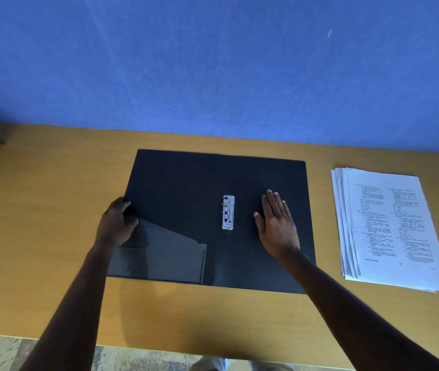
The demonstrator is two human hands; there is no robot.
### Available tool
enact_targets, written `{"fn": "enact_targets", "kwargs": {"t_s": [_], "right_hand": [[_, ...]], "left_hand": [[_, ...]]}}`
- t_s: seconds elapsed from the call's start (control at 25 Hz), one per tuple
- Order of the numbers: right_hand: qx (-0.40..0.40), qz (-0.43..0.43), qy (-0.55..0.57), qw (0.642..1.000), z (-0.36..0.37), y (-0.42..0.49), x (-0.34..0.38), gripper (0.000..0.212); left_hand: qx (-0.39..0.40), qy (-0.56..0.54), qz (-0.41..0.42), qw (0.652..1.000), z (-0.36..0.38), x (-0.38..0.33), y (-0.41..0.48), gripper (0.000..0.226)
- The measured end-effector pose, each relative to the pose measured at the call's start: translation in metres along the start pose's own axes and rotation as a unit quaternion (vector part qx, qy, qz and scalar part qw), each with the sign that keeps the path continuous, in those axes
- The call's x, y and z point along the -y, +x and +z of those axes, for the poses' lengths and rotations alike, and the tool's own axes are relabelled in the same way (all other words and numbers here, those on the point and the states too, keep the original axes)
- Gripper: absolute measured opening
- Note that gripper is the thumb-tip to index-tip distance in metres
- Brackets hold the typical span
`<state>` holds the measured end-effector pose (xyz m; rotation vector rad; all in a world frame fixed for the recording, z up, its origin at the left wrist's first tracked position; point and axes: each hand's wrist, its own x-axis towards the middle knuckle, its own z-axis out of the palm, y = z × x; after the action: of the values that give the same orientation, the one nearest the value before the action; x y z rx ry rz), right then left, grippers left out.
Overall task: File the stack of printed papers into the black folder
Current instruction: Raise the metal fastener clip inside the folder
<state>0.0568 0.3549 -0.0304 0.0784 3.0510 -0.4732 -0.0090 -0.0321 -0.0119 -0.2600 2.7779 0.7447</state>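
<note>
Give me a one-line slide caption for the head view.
Both hands hold the black folder open flat on the table; the papers wait unfiled to its right.

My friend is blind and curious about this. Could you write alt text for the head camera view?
A black folder lies open on a wooden table, a metal clip at its middle. The left hand grips its left edge; the right hand rests flat on its right half. A stack of printed papers lies to the right, apart.

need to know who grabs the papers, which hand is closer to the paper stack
Right. The right hand lies flat on the open black folder, beside the paper stack; the left hand holds the folder's far left edge.
</note>
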Motion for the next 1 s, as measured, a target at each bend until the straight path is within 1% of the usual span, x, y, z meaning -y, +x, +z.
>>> {"fn": "enact_targets", "kwargs": {"t_s": [0.2,0.28,0.32,0.4,0.44,0.48,0.52,0.6,0.68,0.72,0.88,1.0], "right_hand": [[0.035,-0.009,-0.059,0.998,0.016,0.02,-0.006,0.06],[0.029,-0.016,-0.064,0.997,0.022,0.019,-0.01,0.061],[0.023,-0.017,-0.065,0.998,0.024,0.018,-0.01,0.061],[0.013,-0.016,-0.064,0.998,0.028,0.017,-0.012,0.061],[0.007,-0.013,-0.064,0.998,0.029,0.017,-0.012,0.061],[0.002,-0.011,-0.063,0.998,0.03,0.017,-0.012,0.061],[0.0,-0.01,-0.061,0.998,0.031,0.017,-0.012,0.061],[-0.002,-0.009,-0.061,0.998,0.032,0.016,-0.012,0.061],[-0.01,-0.008,-0.061,0.998,0.032,0.016,-0.012,0.061],[-0.013,-0.008,-0.059,0.998,0.032,0.016,-0.012,0.061],[-0.019,-0.011,-0.062,0.998,0.032,0.016,-0.012,0.06],[-0.021,-0.011,-0.059,0.998,0.032,0.016,-0.011,0.06]], "left_hand": [[0.0,0.018,0.003,1.0,0.002,0.003,0.001,0.057],[0.001,0.028,0.005,1.0,0.001,-0.001,0.001,0.055],[-0.012,0.035,0.011,0.999,0.001,-0.005,-0.001,0.052],[-0.069,0.022,0.039,0.997,0.004,-0.022,-0.007,0.042],[-0.092,-0.006,0.062,0.994,0.008,-0.036,-0.012,0.036],[-0.094,-0.043,0.084,0.991,0.014,-0.053,-0.018,0.03],[-0.073,-0.082,0.101,0.989,0.021,-0.072,-0.023,0.026],[-0.001,-0.131,0.122,0.984,0.039,-0.106,-0.031,0.019],[0.061,-0.158,0.12,0.978,0.058,-0.13,-0.034,0.013],[0.085,-0.166,0.111,0.976,0.065,-0.138,-0.034,0.015],[0.151,-0.133,0.082,0.976,0.086,-0.145,-0.031,0.028],[0.17,-0.094,0.074,0.978,0.093,-0.144,-0.03,0.031]]}}
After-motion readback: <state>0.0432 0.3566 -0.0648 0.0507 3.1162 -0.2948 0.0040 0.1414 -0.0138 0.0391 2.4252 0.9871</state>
